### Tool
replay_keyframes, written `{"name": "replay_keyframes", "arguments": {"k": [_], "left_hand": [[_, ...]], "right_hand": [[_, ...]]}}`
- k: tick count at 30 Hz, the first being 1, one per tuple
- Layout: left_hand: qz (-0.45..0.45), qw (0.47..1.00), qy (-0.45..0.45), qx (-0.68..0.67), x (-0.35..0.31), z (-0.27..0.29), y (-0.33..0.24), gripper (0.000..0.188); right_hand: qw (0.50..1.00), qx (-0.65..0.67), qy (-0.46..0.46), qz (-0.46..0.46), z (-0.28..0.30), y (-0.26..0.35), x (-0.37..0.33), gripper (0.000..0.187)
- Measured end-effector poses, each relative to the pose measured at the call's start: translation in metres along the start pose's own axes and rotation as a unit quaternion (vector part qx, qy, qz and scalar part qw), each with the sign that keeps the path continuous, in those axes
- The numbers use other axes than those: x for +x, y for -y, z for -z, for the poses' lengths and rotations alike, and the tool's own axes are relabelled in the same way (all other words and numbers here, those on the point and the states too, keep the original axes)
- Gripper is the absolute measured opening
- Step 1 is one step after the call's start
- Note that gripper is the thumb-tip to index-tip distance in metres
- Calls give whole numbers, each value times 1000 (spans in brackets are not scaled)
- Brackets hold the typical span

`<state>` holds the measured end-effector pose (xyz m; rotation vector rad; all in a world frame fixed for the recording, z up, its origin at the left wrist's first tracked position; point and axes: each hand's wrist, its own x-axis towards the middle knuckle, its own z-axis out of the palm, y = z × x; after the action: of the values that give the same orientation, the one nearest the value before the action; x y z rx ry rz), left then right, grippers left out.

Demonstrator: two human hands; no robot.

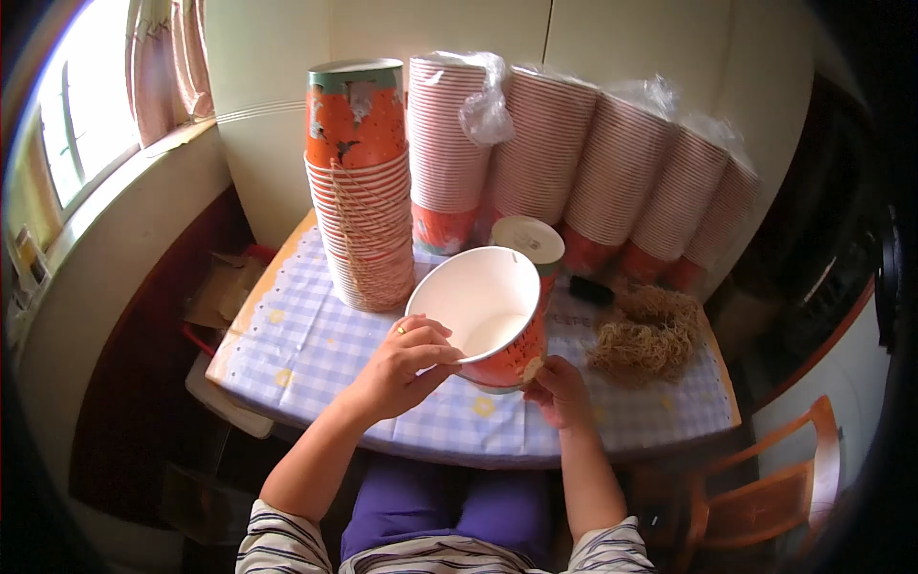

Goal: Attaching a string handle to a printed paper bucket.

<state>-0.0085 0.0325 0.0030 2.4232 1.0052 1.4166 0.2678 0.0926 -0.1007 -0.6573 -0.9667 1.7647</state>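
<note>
While I hold the paper bucket tilted above the tabletop, its white inside facing me, my left hand pinches the near rim and my right hand cups the orange base from below. To do this well, I judge I should keep the rim grip light so the thin wall does not buckle, and let the lower hand carry the weight. Just behind stands a second bucket; to its left a strung stack of buckets, bagged stacks further back, and a heap of twine loops on my right.
</note>
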Motion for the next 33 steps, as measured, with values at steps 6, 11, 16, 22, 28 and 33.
{"name": "replay_keyframes", "arguments": {"k": [6, 11, 16, 22, 28, 33], "left_hand": [[-61, 992, -55, 92, -8, 22, -4, 29], [-32, 971, -183, 153, -2, 27, -11, 38], [90, 961, -225, 131, -27, 17, 24, 39], [171, 961, -148, 158, -95, -30, 75, 34], [222, 946, -158, 176, -109, -43, 83, 32], [249, 945, -153, 144, -118, -46, 88, 31]], "right_hand": [[973, -201, 13, 110, -31, 71, -4, 14], [913, -335, 47, 230, -89, 145, 10, 11], [662, -574, -50, 480, -150, 228, 49, 11], [519, -592, -39, 615, -222, 291, 128, 12], [460, -627, 11, 629, -282, 283, 188, 9], [490, -637, 22, 594, -309, 271, 219, 7]]}}
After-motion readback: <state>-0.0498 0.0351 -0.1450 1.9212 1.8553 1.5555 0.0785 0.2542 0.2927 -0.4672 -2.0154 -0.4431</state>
